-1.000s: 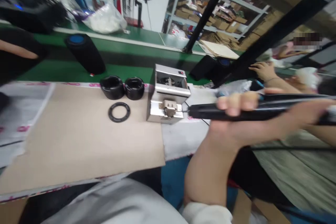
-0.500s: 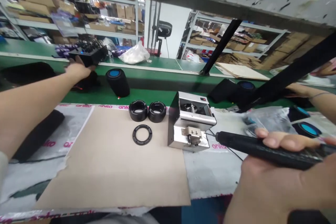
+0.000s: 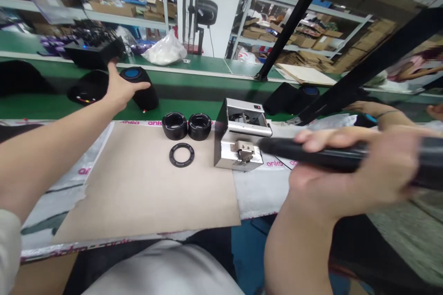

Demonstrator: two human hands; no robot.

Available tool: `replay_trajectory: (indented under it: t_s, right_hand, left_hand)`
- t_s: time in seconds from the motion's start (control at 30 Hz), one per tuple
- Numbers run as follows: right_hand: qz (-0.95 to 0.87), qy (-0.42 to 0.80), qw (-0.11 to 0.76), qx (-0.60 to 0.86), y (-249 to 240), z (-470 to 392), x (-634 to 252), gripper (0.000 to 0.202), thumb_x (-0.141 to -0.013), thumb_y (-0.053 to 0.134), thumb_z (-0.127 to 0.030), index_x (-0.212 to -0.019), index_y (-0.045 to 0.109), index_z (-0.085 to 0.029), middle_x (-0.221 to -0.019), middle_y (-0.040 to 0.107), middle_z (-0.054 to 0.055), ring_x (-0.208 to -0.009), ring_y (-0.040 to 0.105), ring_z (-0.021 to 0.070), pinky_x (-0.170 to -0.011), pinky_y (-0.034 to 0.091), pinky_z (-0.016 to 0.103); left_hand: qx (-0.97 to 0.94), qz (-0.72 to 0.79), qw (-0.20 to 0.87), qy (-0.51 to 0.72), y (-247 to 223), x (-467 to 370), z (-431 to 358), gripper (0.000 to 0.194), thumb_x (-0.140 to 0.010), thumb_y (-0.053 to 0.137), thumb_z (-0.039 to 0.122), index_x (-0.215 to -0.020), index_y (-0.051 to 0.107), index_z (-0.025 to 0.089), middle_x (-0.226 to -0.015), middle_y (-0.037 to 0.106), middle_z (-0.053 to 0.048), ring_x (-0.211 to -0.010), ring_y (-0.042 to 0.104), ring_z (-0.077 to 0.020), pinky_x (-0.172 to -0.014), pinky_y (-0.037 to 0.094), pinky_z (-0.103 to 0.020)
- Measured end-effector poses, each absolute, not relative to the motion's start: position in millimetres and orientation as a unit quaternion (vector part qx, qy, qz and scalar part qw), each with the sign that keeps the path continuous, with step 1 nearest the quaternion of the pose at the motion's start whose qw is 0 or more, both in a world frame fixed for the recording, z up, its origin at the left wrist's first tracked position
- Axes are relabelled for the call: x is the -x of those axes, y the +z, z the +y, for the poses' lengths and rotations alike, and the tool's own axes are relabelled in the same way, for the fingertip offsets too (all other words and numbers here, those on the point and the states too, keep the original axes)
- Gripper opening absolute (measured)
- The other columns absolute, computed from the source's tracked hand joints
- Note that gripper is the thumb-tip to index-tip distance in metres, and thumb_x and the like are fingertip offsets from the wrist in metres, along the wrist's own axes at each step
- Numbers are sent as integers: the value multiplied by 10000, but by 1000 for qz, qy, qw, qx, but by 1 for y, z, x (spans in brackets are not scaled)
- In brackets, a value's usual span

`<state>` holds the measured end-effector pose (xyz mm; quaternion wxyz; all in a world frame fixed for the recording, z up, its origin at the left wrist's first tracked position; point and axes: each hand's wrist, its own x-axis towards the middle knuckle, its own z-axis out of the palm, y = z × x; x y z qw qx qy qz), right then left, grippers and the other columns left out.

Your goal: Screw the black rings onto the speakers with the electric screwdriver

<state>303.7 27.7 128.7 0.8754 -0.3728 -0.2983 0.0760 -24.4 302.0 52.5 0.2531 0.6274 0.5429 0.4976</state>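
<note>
My left hand (image 3: 120,88) reaches over the green bench with its fingers spread, beside a black cylindrical speaker (image 3: 148,96) with a blue top. Whether the fingertips touch the speaker cannot be made out. In my right hand (image 3: 328,175) is a black electric screwdriver (image 3: 332,157), held level and blurred, its front end pointing left. That front end lies in view just right of a silver screw feeder (image 3: 247,132). Two black ring-shaped housings (image 3: 175,131) stand left of the feeder, and a flat black ring (image 3: 182,165) lies before them on brown cardboard (image 3: 148,198).
A black box (image 3: 93,54) with a blue light sits on the raised green ledge, near a white plastic bag (image 3: 166,50). Another dark speaker (image 3: 88,87) lies left of my hand. A slanted black post (image 3: 285,39) rises behind the feeder. Co-workers' arms (image 3: 391,115) show at right.
My left hand has come away from the black box and moved right to the blue-topped speaker. The right hand still holds the screwdriver, its front end now higher. The view has tilted down.
</note>
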Motion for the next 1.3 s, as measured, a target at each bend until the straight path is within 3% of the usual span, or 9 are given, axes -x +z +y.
replay_trajectory:
  t_s: [0.07, 0.17, 0.3, 0.4, 0.47, 0.73, 1.0, 1.17, 1.3]
  right_hand:
    - [-407, 198, 791, 411, 115, 19, -294, 201, -911, 736, -241, -992, 553, -228, -585, 573, -90, -401, 514, 126, -424, 511, 272]
    - [-523, 388, 505, 567, 86, 22, -276, 337, -859, 867, -415, -1045, 661, -224, -772, 702, -26, -497, 630, 155, -442, 517, 268]
    - [-620, 379, 306, 614, 51, 43, -240, 499, -879, 793, -294, -1365, 686, -335, -1204, 762, 27, -981, 775, 252, -785, 645, 352]
    - [-657, 348, 262, 615, 32, 55, -218, 615, -872, 734, -157, -1463, 646, -298, -1402, 710, 86, -1286, 703, 330, -1098, 572, 470]
    - [-674, 332, 231, 619, 23, 59, -211, 580, -878, 689, -117, -1441, 661, -252, -1407, 709, 121, -1342, 671, 367, -1153, 526, 515]
    - [-662, 334, 188, 644, 25, 32, -234, 549, -892, 701, -231, -1434, 678, -315, -1258, 767, 66, -1136, 746, 324, -976, 614, 417]
    - [-638, 340, 231, 651, 23, 22, -248, 764, -819, 777, -209, -1555, 586, -280, -1512, 660, 54, -1363, 663, 296, -1214, 554, 431]
    - [-634, 343, 225, 656, 23, 23, -254, 589, -808, 702, -165, -1389, 662, -249, -1279, 747, 51, -1156, 743, 288, -1058, 631, 428]
    - [-633, 339, 219, 661, 23, 22, -255, 576, -849, 704, -214, -1419, 622, -247, -1269, 750, 46, -1154, 746, 286, -1044, 636, 431]
  left_hand:
    - [-620, 555, 243, 499, 62, 27, 292, 1351, -656, 1023, 564, -1606, 185, 96, -1711, 357, -9, -1565, 376, -153, -1350, 293, -373]
    - [-607, 576, 215, 503, 78, 39, 259, 1314, -648, 1044, 456, -1641, 256, 113, -1635, 475, -29, -1482, 499, -187, -1320, 399, -428]
    - [-635, 594, 182, 459, 90, 63, 177, 1062, -663, 1012, 337, -1588, 515, 174, -1507, 662, -59, -1363, 657, -280, -1278, 497, -560]
    - [-657, 584, 205, 429, 82, 72, 108, 974, -598, 1014, 419, -1472, 632, 222, -1452, 704, -72, -1343, 676, -361, -1205, 564, -595]
    - [-667, 569, 241, 416, 70, 70, 73, 989, -529, 1031, 488, -1412, 653, 253, -1410, 722, -92, -1312, 695, -414, -1143, 606, -626]
    - [-668, 504, 364, 409, 25, 50, 23, 1077, -587, 1048, 453, -1523, 531, 329, -1551, 638, -137, -1473, 612, -458, -1265, 504, -686]
    - [-757, 406, 369, 354, 21, 74, 24, 1143, -786, 959, 353, -1736, 335, 469, -1778, 452, -71, -1618, 483, -424, -1308, 453, -651]
    - [-716, 402, 393, 414, 14, 74, 16, 1284, -631, 1055, 300, -1725, 398, 442, -1591, 644, -101, -1424, 677, -398, -1150, 639, -517]
    - [-731, 416, 305, 447, 3, 63, 13, 1333, -513, 1105, 348, -1693, 487, 384, -1500, 667, -128, -1342, 694, -448, -1177, 587, -653]
